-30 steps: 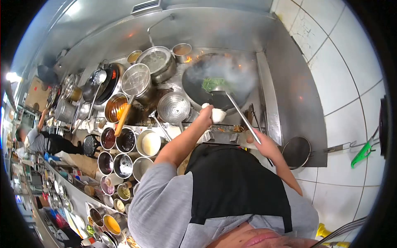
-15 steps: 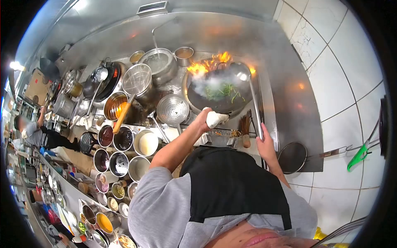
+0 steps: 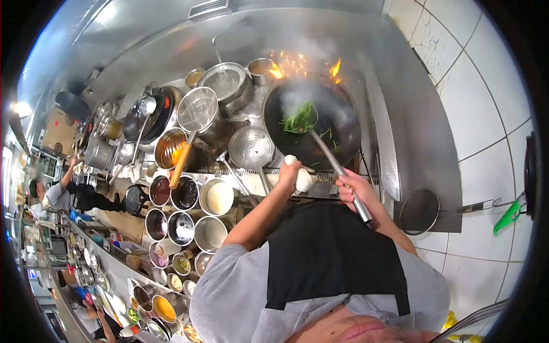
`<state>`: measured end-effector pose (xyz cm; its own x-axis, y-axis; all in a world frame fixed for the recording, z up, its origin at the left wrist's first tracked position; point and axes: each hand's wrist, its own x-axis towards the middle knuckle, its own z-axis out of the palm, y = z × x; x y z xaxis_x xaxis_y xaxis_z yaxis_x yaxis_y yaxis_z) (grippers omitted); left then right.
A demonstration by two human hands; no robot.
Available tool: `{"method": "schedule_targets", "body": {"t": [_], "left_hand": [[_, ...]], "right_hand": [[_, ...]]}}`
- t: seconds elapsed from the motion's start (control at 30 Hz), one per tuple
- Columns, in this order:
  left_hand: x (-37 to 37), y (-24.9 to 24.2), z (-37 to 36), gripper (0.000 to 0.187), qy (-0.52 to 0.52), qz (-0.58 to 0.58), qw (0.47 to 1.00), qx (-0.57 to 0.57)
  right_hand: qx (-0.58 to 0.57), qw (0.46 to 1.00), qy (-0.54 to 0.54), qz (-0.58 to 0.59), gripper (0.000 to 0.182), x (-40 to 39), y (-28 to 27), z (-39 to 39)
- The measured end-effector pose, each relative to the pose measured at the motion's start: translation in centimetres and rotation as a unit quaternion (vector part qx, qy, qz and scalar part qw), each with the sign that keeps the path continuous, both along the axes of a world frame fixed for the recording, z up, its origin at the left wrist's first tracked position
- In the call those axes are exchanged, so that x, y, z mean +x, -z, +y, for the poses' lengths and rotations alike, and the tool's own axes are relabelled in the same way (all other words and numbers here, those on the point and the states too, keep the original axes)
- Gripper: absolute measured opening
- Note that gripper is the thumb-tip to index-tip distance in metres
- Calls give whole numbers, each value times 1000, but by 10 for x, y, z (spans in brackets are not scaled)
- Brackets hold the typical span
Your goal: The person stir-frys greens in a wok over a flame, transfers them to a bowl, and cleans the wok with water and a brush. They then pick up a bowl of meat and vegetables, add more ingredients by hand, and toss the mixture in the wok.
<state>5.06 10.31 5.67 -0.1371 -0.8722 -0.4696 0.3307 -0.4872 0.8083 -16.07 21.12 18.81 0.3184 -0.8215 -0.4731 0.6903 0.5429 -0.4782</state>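
Observation:
A large dark wok sits on the burner in front of me, with smoke rising from it. My left hand is closed around a bunched white cloth at the wok's near rim; any handle under the cloth is hidden. My right hand grips the long metal handle of a ladle. The ladle's bowl is in the wok, heaped with green vegetables. A few loose green pieces lie on the wok's surface beside it. Flames flicker at the far rim.
A perforated strainer lies left of the wok. Beyond it, a wire skimmer rests over a pot. Several sauce containers stand to my left. A round sieve hangs at right. Another person stands far left.
The ladle's bowl has moved from the wok's far right rim to its middle and now holds greens. My right hand has come nearer my body. The flames have shrunk.

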Motion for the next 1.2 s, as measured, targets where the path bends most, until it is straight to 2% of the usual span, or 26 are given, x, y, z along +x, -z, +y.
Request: {"method": "schedule_targets", "body": {"t": [0.07,0.1,0.13,0.23,0.33,0.37,0.47,0.53,0.67,0.73,0.83,0.93,1.07,1.2], "left_hand": [[16,8,17,14,-6,17,999,48],[30,1,25,14,22,88,992,83],[34,-6,33,14,-11,140,980,142],[48,-3,43,16,12,186,971,151],[54,36,43,20,15,89,991,98],[58,39,45,19,8,99,991,95],[67,24,42,17,-1,147,983,113],[70,23,43,16,-7,184,973,139],[73,45,41,17,40,129,985,109],[73,54,40,23,49,85,987,126],[69,58,42,19,44,98,988,109],[58,72,42,18,32,94,987,130],[49,68,38,24,-11,77,991,105],[36,57,32,19,-75,117,988,71]], "right_hand": [[49,998,0,-39,45,-2,2,5],[94,992,3,-79,45,-3,3,9],[101,992,5,-77,45,-5,1,13],[67,995,-47,-51,47,-9,-2,28],[66,996,-52,16,47,-1,6,36],[76,995,-52,44,38,4,14,38],[103,991,-31,81,42,27,15,44],[109,992,-14,58,37,41,13,47],[105,992,-10,67,35,48,30,55],[93,993,-12,74,34,49,28,56],[96,990,-32,100,40,48,22,48],[62,988,-83,114,32,38,31,40],[51,989,-111,81,31,21,37,17],[21,984,-130,124,24,24,9,-12]]}}
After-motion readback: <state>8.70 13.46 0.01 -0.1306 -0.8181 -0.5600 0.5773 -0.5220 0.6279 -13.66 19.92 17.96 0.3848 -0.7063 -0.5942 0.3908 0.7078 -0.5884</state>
